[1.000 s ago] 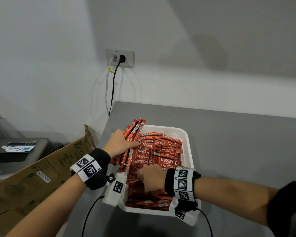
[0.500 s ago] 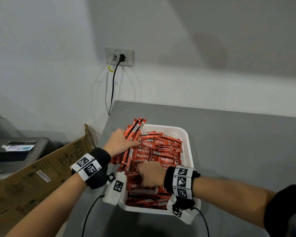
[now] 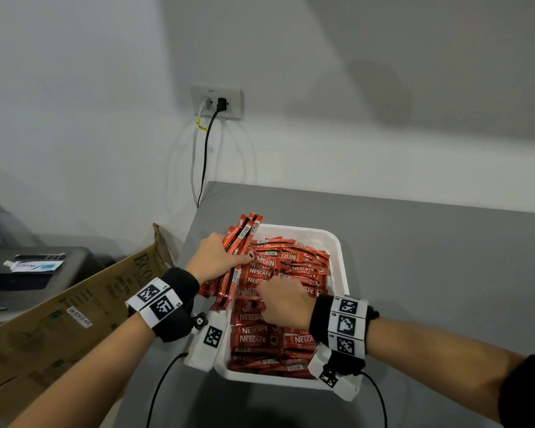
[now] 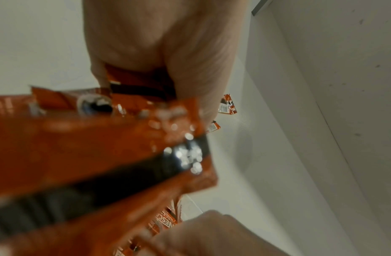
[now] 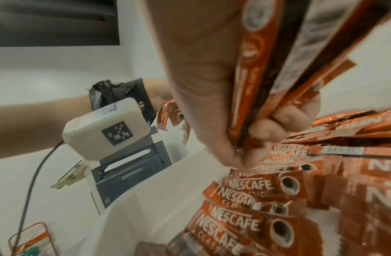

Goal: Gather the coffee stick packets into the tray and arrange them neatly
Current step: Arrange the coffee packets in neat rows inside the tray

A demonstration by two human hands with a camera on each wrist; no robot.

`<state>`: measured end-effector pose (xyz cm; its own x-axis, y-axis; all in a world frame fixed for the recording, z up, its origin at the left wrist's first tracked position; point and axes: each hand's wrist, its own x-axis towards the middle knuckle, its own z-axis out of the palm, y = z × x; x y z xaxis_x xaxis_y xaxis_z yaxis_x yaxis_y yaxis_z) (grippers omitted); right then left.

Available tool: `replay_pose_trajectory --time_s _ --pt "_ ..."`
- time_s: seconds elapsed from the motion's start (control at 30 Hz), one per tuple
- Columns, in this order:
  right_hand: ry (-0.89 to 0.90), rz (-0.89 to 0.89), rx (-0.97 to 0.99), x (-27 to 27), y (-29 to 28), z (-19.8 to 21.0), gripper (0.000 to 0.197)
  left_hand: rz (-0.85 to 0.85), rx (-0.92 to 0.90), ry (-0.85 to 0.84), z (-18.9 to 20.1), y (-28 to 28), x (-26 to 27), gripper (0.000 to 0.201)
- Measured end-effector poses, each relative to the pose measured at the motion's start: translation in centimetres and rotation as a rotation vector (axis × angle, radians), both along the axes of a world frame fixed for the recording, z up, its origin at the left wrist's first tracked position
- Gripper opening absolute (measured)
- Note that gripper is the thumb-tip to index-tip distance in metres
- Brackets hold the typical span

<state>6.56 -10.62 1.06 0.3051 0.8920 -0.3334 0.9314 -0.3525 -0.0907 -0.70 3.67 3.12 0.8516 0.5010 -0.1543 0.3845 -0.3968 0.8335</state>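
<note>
Left hand [image 3: 214, 257]: your fingers are curled round a bundle of red packets [image 3: 240, 239], held on edge at the tray's left rim; its far ends stick up past the tray's back left corner, its near ends hang down over the left wall. In the left wrist view the same bundle [image 4: 98, 155] fills the frame, blurred, with fingers [image 4: 159, 43] wrapped over it.

Right hand [image 3: 283, 302]: knuckles up, resting low in the middle of the tray. In the right wrist view your fingers [image 5: 284, 121] are curled and pinch several packets [image 5: 251, 72] that stand upright out of the pile.

Loose packets [image 3: 286, 267]: red sticks marked Nescafe Classic, lying mostly crosswise in overlapping layers, filling the tray front to back.

Tray [image 3: 342, 264]: white, rectangular, on the left end of a grey table [image 3: 430, 273].

Cardboard box [image 3: 59, 307]: brown, printed, just left of the table.

Wall socket [image 3: 217, 102]: one white and one black plug in it, cables hanging down behind the table.

Black printer [image 3: 31, 273]: far left, a small sachet lying on top.
</note>
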Motion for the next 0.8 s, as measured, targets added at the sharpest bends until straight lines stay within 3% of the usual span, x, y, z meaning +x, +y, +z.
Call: replay_pose_trajectory --time_s 0.1,0.23,0.37,0.6,0.8 --pt "0.056 -0.073 0.037 1.5 -0.2 0.3 0.014 0.009 0.000 -0.004 0.0 0.1 0.0 0.015" --pt "0.191 0.040 -0.036 1.4 -0.7 -0.7 0.021 0.016 0.000 0.006 0.0 0.1 0.2 0.014" --pt "0.079 0.162 -0.084 -0.1 -1.1 -1.7 0.036 -0.002 -0.014 -0.002 0.0 -0.1 0.3 0.016" --pt "0.119 0.142 -0.087 -0.9 -0.5 -2.2 0.017 0.013 -0.034 0.015 -0.1 0.1 0.1 0.021" --pt "0.099 0.108 -0.110 0.0 0.2 -1.2 0.030 0.013 -0.025 0.011 -0.1 0.1 0.1 0.015"
